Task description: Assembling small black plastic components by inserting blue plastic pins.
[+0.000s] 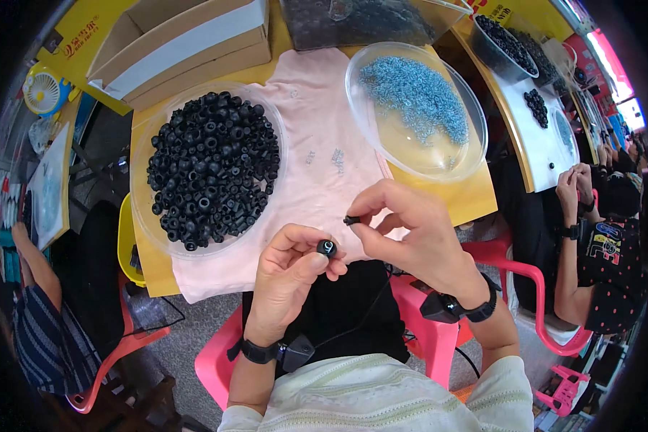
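My left hand (293,273) is closed, pinching a round black plastic part (327,248) between thumb and fingers. A pale ring or coil shows in that part's opening. To its upper right, my right hand (410,227) grips a small black plug-like part (351,220) with thumb and forefinger. The two parts are apart. Beyond my left hand stands a clear round tray (141,194) heaped with hollow, ball-like and smaller black plastic parts (212,165). At the right, another clear tray (403,160) carries a pile of tiny bluish metallic pieces, probably springs (417,93).
A pink cloth (317,108) covers the middle of the yellow table (475,194), with a few tiny metallic pieces on it. Behind are a cardboard box (194,50) and a clear bin (360,25). Other people work at tables on both sides, near pink chairs (518,270).
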Demonstrator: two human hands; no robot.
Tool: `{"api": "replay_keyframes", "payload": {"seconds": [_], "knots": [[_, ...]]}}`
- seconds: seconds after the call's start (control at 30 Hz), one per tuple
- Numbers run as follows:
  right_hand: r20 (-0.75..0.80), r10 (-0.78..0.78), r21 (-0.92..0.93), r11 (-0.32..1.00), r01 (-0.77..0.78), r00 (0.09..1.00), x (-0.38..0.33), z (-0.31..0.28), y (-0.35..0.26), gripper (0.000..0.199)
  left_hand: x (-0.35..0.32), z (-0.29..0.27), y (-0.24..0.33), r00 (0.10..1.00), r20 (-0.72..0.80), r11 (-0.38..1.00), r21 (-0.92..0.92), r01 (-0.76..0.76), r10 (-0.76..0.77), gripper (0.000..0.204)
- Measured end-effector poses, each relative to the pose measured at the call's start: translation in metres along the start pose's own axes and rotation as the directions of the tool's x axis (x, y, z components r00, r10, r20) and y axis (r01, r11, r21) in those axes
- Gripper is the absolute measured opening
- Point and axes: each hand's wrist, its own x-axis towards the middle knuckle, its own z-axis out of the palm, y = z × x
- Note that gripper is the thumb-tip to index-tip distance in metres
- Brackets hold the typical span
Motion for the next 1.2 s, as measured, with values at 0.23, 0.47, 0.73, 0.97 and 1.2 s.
{"api": "replay_keyframes", "payload": {"seconds": [0.23, 0.47, 0.73, 0.97, 1.2], "knots": [[0.072, 0.094, 0.173, 0.979, -0.105, 0.993, -0.009, -0.004, -0.015, 0.014, -0.006, 0.009, -0.001, 0.997, -0.073, 0.999, 0.034, -0.005, 0.007, 0.023], [0.099, 0.061, 0.074, 0.995, -0.069, 0.993, -0.013, -0.013, -0.024, 0.014, -0.008, 0.018, 0.001, 0.992, -0.096, 0.987, 0.146, -0.069, 0.083, 0.020], [0.112, -0.154, -0.099, 0.981, 0.166, 0.982, -0.016, -0.012, -0.019, 0.015, -0.009, 0.026, -0.002, 0.988, -0.090, 0.957, 0.274, -0.095, 0.124, 0.020], [0.048, -0.013, 0.088, 0.996, 0.008, 0.999, -0.020, -0.005, -0.020, 0.012, -0.009, 0.027, -0.004, 0.991, -0.082, 0.969, 0.232, -0.088, 0.110, 0.020], [-0.032, 0.135, 0.474, 0.874, -0.104, 0.990, -0.025, 0.008, -0.009, 0.010, -0.006, 0.030, -0.006, 0.997, -0.068, 0.998, 0.066, -0.026, 0.030, 0.017]]}}
